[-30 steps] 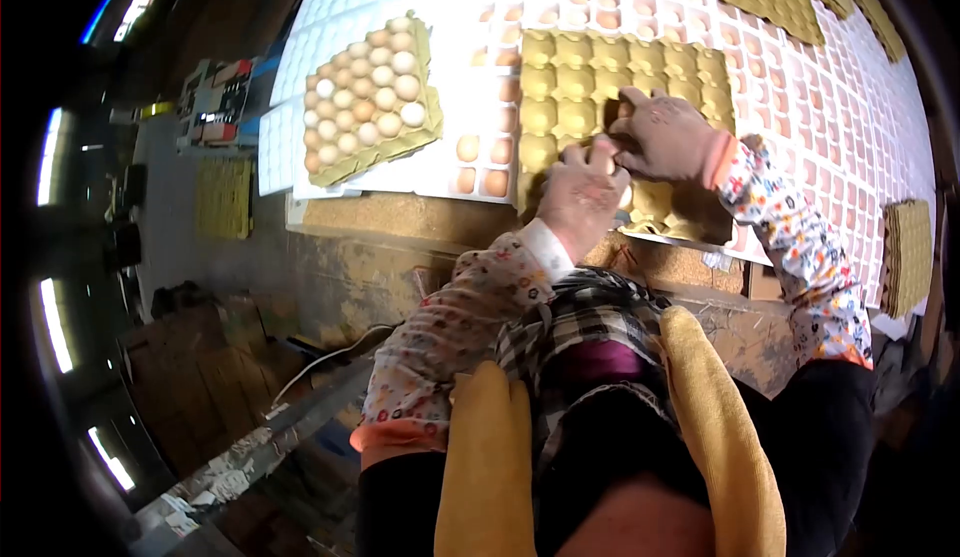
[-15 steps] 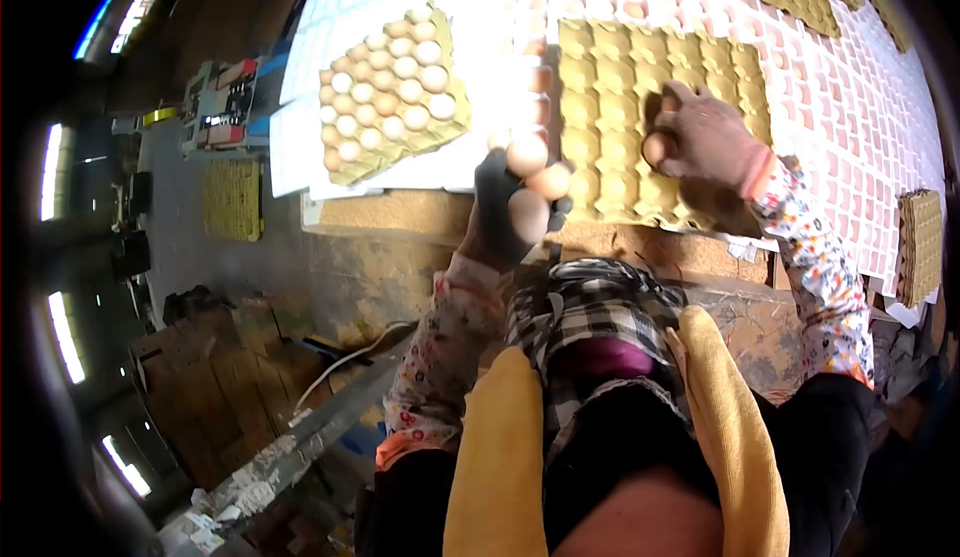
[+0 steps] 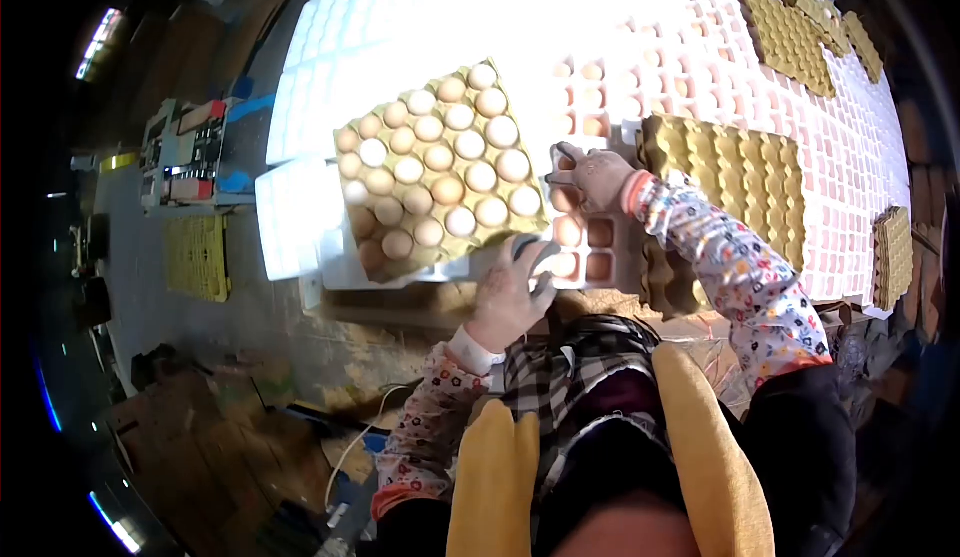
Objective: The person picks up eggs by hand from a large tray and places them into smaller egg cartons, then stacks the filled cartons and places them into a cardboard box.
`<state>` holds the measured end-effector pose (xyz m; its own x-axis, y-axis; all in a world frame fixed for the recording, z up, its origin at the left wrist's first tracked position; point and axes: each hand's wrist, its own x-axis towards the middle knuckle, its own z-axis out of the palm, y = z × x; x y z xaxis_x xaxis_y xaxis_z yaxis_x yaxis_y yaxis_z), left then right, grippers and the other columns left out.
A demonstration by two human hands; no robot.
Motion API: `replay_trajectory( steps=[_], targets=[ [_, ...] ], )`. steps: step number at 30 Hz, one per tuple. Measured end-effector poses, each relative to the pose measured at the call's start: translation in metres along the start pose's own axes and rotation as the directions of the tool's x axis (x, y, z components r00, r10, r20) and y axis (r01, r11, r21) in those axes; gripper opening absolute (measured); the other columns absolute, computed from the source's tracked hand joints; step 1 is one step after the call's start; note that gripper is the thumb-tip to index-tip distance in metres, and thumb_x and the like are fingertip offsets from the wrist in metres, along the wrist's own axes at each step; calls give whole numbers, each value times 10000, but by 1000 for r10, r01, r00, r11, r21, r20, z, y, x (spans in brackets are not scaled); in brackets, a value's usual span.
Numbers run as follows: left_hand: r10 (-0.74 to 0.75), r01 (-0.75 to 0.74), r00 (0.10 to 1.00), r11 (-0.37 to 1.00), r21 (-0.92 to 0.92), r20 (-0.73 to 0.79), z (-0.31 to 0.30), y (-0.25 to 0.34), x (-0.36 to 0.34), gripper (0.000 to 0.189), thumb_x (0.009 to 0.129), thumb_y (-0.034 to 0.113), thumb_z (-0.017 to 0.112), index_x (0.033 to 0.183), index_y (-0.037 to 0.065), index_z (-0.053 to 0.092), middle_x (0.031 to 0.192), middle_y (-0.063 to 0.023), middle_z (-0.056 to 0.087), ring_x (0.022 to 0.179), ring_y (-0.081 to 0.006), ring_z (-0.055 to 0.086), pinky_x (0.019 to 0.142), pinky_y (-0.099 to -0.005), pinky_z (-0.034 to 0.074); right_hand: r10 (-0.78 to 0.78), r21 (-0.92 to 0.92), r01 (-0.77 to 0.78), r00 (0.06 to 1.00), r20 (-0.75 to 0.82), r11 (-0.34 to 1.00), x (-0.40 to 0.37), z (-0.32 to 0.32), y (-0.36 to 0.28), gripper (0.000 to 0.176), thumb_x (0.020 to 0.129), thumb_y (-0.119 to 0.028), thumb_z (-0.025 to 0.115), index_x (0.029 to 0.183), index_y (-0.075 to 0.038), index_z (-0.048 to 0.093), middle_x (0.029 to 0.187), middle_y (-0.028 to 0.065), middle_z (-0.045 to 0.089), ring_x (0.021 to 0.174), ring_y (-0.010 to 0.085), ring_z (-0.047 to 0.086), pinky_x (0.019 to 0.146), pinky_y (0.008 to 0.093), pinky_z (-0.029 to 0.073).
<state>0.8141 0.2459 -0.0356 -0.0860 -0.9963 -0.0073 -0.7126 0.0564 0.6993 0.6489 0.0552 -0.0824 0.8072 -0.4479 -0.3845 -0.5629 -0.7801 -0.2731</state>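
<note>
My left hand (image 3: 512,292), in a glove with grey fingertips, is at the near right corner of a pulp egg tray (image 3: 388,275) filled with brown and pale eggs (image 3: 447,190). Its fingers are curved and apart, with no egg visible in them. Further right, my right hand (image 3: 598,179) reaches over a white celled tray (image 3: 622,242), its fingertips around an egg (image 3: 565,164) at one cell. Several eggs (image 3: 567,230) sit in cells between the two hands.
Stacked pulp trays (image 3: 745,182) stand right of my right hand, with more pulp trays (image 3: 790,37) at the far right. White trays of eggs (image 3: 850,177) cover much of the table. A yellow tray (image 3: 197,257) lies at the left beside a machine (image 3: 190,152).
The three eggs have left my left hand, which moved down beside the egg tray. My right hand moved left from the pulp tray to the white cells. The view shifted.
</note>
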Motion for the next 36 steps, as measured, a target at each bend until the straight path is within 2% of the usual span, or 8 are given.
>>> replay_trajectory(
  steps=[3,6,7,11,14,20,26,36],
  targets=[
    [190,-180,970,981,73,-152,-30,-7,90,456,810,228,665,1224,82,544,1056,-163,588,947,-356,580,818,-430,487,339,572,-223,935,-103,789,11,0,16,466,836,-274,619,1285,-157,576,1051,158,652,953,280,653,834,365,521],
    [207,-265,963,827,495,170,-21,-28,205,281,849,200,581,1063,19,564,834,-92,658,889,-253,636,728,-362,514,502,974,49,862,70,-219,28,-1,64,356,804,-184,699,1089,3,600,817,60,649,758,121,613,691,295,524],
    [172,-353,927,695,627,333,-5,-35,236,189,869,177,548,980,38,614,820,-65,683,904,-210,659,698,-350,529,434,855,193,795,-424,482,38,15,92,342,748,-107,747,1037,-3,595,857,59,647,743,132,610,677,295,521],
    [-144,-466,753,570,676,641,28,-29,280,180,871,144,535,923,100,702,975,-72,713,889,-233,694,691,-394,546,492,869,192,759,-427,457,57,-25,98,278,911,-141,596,1155,-12,571,1047,96,614,952,181,622,750,302,562],
    [-42,-216,887,843,493,460,-7,-45,299,215,819,136,543,943,59,701,896,-128,710,846,-292,692,742,-401,544,668,951,200,744,10,-236,88,-47,84,273,884,-201,630,1065,3,626,870,45,633,762,117,607,668,253,532],
    [-225,116,936,923,-366,-271,-18,-97,349,291,895,240,535,1095,33,581,920,-237,632,864,-367,627,782,-440,508,472,730,20,751,-462,683,144,-20,57,323,858,-189,617,1099,27,617,935,139,677,853,282,643,787,368,501],
    [-262,13,895,824,566,361,21,-96,356,568,862,235,473,1409,107,392,1423,-187,420,1337,-341,376,1097,-599,224,486,773,2,776,-401,634,10,-71,12,454,874,-221,604,1280,-34,521,1341,228,475,1245,389,458,1048,431,373],
    [361,-347,932,907,239,-17,33,-57,285,419,868,239,605,1214,13,533,1136,-191,582,1058,-377,533,937,-468,412,977,745,-665,-121,-176,52,-335,62,45,511,876,-384,612,1204,7,579,1152,237,612,1037,379,598,901,428,470]
  ],
)
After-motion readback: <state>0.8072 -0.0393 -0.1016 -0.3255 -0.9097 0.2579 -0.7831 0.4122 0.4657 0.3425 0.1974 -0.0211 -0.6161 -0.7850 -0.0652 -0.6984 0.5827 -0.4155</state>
